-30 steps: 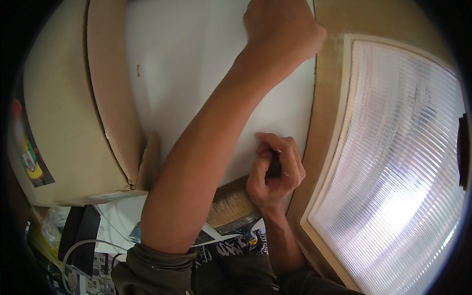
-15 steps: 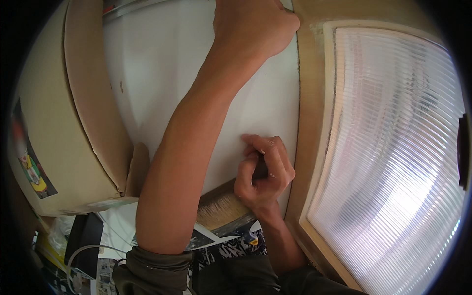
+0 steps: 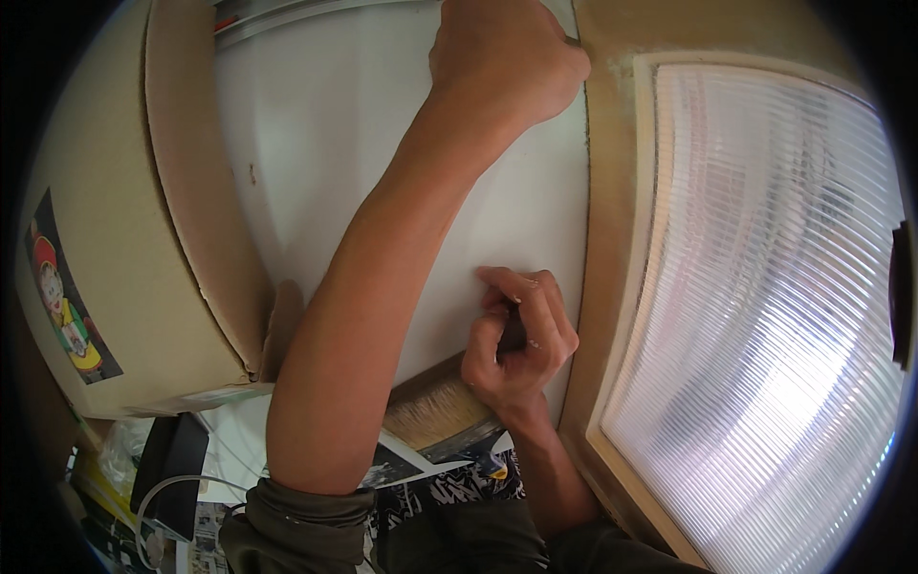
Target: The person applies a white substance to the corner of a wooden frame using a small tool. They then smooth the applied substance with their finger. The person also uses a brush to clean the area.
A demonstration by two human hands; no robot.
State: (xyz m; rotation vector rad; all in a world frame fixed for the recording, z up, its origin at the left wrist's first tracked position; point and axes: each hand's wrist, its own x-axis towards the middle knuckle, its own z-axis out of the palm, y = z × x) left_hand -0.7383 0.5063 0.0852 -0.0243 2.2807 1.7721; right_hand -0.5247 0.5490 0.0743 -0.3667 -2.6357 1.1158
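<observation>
My left hand is closed at the far end of a white board, its knuckles at the seam where the board meets a wooden frame. A small dark sliver shows by its fingers, but what they hold is hidden. Nearer to me, my right hand is curled over the board beside the same seam. Its fingers bend round a shadowed hollow, and pale specks stick to them. I cannot make out anything in it. The frame surrounds a ribbed translucent panel.
A cardboard box with a colourful picture stands at the left. A black box-like object, a pale cable and clear plastic lie at the lower left. Metal strips run along the board's far edge.
The whole view has shifted slightly, bringing more of the cardboard box's picture into sight. My left hand sits a little nearer along the seam. My right hand keeps its curled pose.
</observation>
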